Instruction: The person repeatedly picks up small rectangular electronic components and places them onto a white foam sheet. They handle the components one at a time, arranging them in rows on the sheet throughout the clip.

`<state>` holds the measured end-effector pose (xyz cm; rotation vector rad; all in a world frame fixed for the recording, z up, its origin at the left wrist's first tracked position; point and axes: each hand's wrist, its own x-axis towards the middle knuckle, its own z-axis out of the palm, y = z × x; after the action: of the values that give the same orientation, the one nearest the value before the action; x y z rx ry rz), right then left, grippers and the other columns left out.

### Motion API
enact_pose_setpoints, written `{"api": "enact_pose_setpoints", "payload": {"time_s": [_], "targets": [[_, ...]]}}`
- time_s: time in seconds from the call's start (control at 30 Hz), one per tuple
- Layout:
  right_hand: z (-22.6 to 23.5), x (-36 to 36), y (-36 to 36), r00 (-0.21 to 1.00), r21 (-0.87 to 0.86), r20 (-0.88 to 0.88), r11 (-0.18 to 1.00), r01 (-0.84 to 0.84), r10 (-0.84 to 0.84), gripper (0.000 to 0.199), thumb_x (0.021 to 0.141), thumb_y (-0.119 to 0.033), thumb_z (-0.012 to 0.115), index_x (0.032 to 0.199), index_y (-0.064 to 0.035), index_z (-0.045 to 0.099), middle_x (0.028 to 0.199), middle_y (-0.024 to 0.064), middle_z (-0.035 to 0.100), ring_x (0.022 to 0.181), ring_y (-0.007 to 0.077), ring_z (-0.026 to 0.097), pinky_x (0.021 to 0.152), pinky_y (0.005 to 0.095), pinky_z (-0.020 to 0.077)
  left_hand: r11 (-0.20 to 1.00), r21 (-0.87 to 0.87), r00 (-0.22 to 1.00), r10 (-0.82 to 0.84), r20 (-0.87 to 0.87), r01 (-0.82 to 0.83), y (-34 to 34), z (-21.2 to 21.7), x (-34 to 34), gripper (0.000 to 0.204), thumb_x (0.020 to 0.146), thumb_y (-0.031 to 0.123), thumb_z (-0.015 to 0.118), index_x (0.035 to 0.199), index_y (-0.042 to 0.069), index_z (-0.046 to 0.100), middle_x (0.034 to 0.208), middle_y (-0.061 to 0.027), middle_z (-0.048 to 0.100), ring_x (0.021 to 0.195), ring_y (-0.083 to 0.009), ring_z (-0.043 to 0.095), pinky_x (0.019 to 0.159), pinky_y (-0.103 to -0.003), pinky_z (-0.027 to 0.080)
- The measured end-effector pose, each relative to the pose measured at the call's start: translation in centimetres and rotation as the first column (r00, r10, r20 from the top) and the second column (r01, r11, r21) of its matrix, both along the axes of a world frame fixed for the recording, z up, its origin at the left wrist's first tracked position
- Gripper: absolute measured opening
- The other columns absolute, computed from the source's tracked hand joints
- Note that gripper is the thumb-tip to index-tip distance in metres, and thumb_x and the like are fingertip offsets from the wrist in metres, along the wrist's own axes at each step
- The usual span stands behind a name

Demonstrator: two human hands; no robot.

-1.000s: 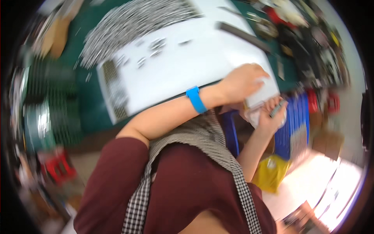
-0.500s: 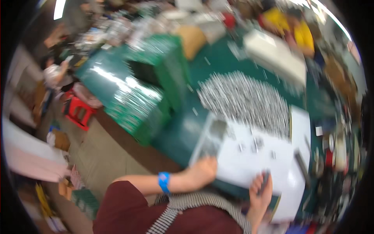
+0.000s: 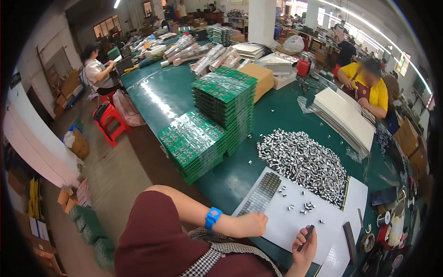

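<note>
My left hand (image 3: 250, 225), a blue band on its wrist, is closed in a fist beside the near edge of a white board (image 3: 288, 228). Whatever is inside its fingers is hidden. My right hand (image 3: 305, 247) grips a short black bar (image 3: 306, 238), tilted upward, at the board's near side. Several loose silver cylinders (image 3: 308, 207) lie on the board. Next to my left hand, a flat tray (image 3: 260, 194) holds small grey pieces in rows. Beyond the board spreads a large heap of small silver cylinders (image 3: 302, 161).
Tall stacks of green circuit boards (image 3: 224, 85) stand left of the heap. A longer dark bar (image 3: 350, 242) lies on the right. Across the green table (image 3: 286, 104), a person in yellow (image 3: 376, 92) works behind stacked white sheets (image 3: 344, 117). A red stool (image 3: 110, 123) stands left.
My view has swung and sharpened from a blur, so the table sits differently in the picture. My left hand remains closed, and my right hand still holds the black bar.
</note>
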<state>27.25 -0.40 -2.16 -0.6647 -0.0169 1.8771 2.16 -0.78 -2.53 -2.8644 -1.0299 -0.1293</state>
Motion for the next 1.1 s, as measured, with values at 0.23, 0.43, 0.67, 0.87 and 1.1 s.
{"api": "enact_pose_setpoints", "payload": {"time_s": [0.23, 0.43, 0.67, 0.87, 1.1], "targets": [[0.5, 0.1, -0.6, 0.999, -0.028, 0.005, 0.999, 0.045, -0.045, 0.019, 0.098, -0.024, 0.046, 0.101, -0.0061, 0.052, 0.078, 0.0013, 0.044, 0.059, 0.0082, 0.038, 0.045, 0.0194, 0.0334, 0.489, -0.838, 0.614, 0.591, 0.523, 0.243, 3.8, 5.7, -0.7, 0.011, 0.078, -0.001, 0.058, 0.087, -0.004, 0.064, 0.081, -0.0106, 0.063, 0.082, -0.0193, 0.064, 0.069, -0.028, 0.051], [1.6, -2.0, -0.3, 0.868, 0.18, 0.495, 0.982, -0.065, -0.034, 0.019, 0.093, -0.021, 0.05, 0.087, -0.0036, 0.055, 0.068, 0.0043, 0.052, 0.052, 0.0112, 0.046, 0.04, 0.0232, 0.0334, -0.058, -0.622, 0.164, 0.98, 0.114, 0.781, 3.5, 1.1, 2.2, 0.021, 0.081, 0.001, 0.066, 0.101, -0.002, 0.063, 0.094, -0.0108, 0.067, 0.086, -0.0205, 0.066, 0.08, -0.03, 0.054], [3.2, -2.9, -3.0, 0.014, 0.479, 0.839, 0.727, -0.492, -0.544, 0.017, 0.075, -0.002, 0.068, 0.091, -0.002, 0.061, 0.084, 0.0081, 0.063, 0.07, 0.0182, 0.061, 0.059, 0.0268, 0.0481, -0.206, -0.558, 0.3, 0.951, 0.081, 0.804, 2.2, 1.3, 2.9, 0.015, 0.085, 0.002, 0.06, 0.099, -0.002, 0.061, 0.093, -0.0101, 0.065, 0.082, -0.0174, 0.066, 0.076, -0.026, 0.055], [2.4, -3.6, -2.7, 0.011, 0.523, 0.79, 0.665, -0.533, -0.613, 0.02, 0.073, 0.0, 0.069, 0.091, -0.0031, 0.061, 0.083, 0.008, 0.063, 0.068, 0.0184, 0.063, 0.054, 0.0267, 0.0496, -0.222, -0.588, 0.362, 0.923, 0.129, 0.778, 2.7, 1.3, 3.0, 0.015, 0.086, 0.006, 0.062, 0.099, -0.002, 0.063, 0.091, -0.0092, 0.067, 0.083, -0.0143, 0.066, 0.076, -0.023, 0.053], [2.1, -3.6, -2.4, 0.01, 0.551, 0.751, 0.617, -0.562, -0.661, 0.02, 0.072, 0.0, 0.069, 0.09, -0.0029, 0.061, 0.083, 0.0079, 0.064, 0.068, 0.0194, 0.063, 0.055, 0.0269, 0.05, -0.218, -0.591, 0.362, 0.922, 0.135, 0.776, 2.8, 1.1, 3.0, 0.015, 0.086, 0.006, 0.062, 0.098, -0.002, 0.063, 0.09, -0.0088, 0.067, 0.082, -0.014, 0.066, 0.076, -0.023, 0.053]]}}
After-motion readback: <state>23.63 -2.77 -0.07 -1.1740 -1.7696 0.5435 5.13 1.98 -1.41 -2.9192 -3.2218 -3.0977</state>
